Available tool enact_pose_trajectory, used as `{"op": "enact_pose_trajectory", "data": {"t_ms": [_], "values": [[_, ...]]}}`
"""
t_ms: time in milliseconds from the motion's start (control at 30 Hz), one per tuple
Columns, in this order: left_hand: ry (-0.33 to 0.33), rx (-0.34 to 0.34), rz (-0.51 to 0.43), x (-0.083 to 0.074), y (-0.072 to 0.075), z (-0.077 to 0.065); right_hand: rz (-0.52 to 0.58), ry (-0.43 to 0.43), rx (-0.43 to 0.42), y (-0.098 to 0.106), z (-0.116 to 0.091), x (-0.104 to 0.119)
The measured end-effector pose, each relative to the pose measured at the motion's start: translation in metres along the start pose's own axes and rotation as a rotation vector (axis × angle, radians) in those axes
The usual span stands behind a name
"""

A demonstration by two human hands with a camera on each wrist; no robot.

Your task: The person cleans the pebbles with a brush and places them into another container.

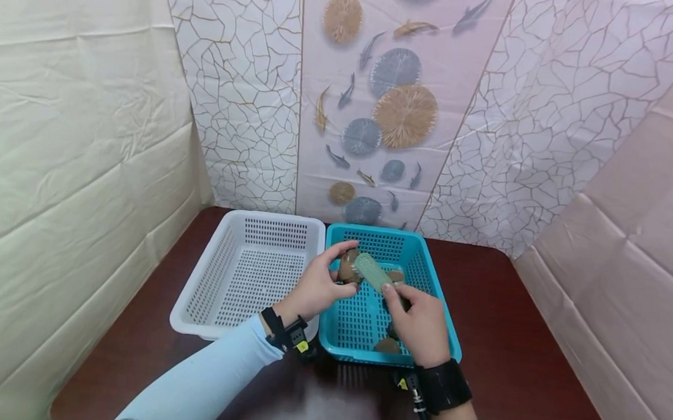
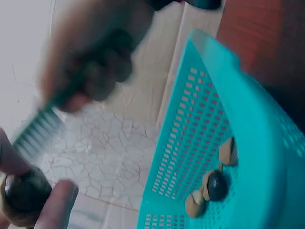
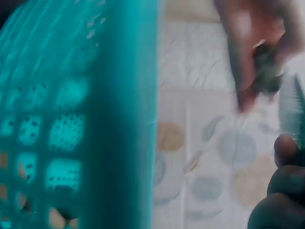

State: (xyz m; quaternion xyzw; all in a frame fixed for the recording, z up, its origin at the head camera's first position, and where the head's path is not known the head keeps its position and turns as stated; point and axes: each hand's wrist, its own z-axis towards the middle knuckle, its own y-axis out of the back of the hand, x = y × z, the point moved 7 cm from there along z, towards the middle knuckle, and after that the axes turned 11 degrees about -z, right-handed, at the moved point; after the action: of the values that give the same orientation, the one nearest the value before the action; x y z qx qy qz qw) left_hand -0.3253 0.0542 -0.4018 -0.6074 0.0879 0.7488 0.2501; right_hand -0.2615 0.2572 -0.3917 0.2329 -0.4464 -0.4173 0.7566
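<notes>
My left hand [image 1: 315, 287] holds a rounded brown-and-dark lump, shell-like or stone-like [image 1: 347, 267], between thumb and fingers above the teal basket [image 1: 377, 230]. Its dark, domed side shows in the left wrist view, with a tan edge. In my right hand [image 1: 422, 325] is a green brush [image 1: 373, 273], gripped by its handle. White bristles [image 2: 40, 133] line one side of the brush, and its head overlaps the lump's right side in the head view. Several similar tan and dark pieces [image 2: 217, 186] lie on the teal basket's floor.
A white perforated basket [image 1: 273, 217] stands directly left of the teal one on the dark red table [image 1: 512, 346]. Patterned sheeting [image 1: 250, 104] hangs behind the table, with pale cloth [image 1: 88, 159] along the left side.
</notes>
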Motion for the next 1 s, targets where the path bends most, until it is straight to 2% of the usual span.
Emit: {"op": "enact_pose_trajectory", "data": {"t_ms": [100, 167, 233, 367, 433, 500, 567, 733, 800, 900, 1000], "values": [[-0.005, -0.005, -0.014, -0.001, 0.001, 0.000, -0.080, -0.043, -0.016, 0.000, -0.001, -0.007], [-0.008, -0.013, -0.012, -0.002, 0.003, 0.001, -0.087, -0.057, -0.055, 0.003, -0.002, -0.008], [-0.014, -0.013, 0.000, -0.003, 0.004, 0.002, -0.058, -0.026, -0.074, 0.005, -0.001, -0.002], [-0.019, -0.003, 0.021, -0.004, 0.003, 0.002, 0.008, 0.022, -0.027, 0.000, 0.002, 0.006], [-0.021, 0.001, 0.015, -0.004, 0.003, 0.001, -0.037, 0.006, -0.015, -0.002, 0.003, 0.004], [-0.024, -0.002, 0.001, -0.004, 0.003, 0.001, -0.083, -0.036, -0.034, 0.000, 0.003, 0.000], [-0.025, -0.004, 0.001, -0.004, 0.004, 0.001, -0.088, -0.042, -0.057, 0.003, 0.002, -0.001], [-0.003, 0.001, -0.001, 0.000, 0.002, 0.001, 0.015, -0.001, -0.001, 0.001, 0.001, 0.005], [0.003, 0.002, -0.012, 0.001, 0.002, 0.002, -0.015, -0.022, 0.020, -0.002, 0.001, 0.001], [0.003, -0.005, -0.026, 0.001, 0.002, 0.002, -0.079, -0.072, -0.005, -0.001, 0.001, -0.008], [0.011, -0.012, -0.015, 0.003, 0.003, 0.002, -0.069, -0.063, -0.024, 0.002, 0.000, -0.008]]}}
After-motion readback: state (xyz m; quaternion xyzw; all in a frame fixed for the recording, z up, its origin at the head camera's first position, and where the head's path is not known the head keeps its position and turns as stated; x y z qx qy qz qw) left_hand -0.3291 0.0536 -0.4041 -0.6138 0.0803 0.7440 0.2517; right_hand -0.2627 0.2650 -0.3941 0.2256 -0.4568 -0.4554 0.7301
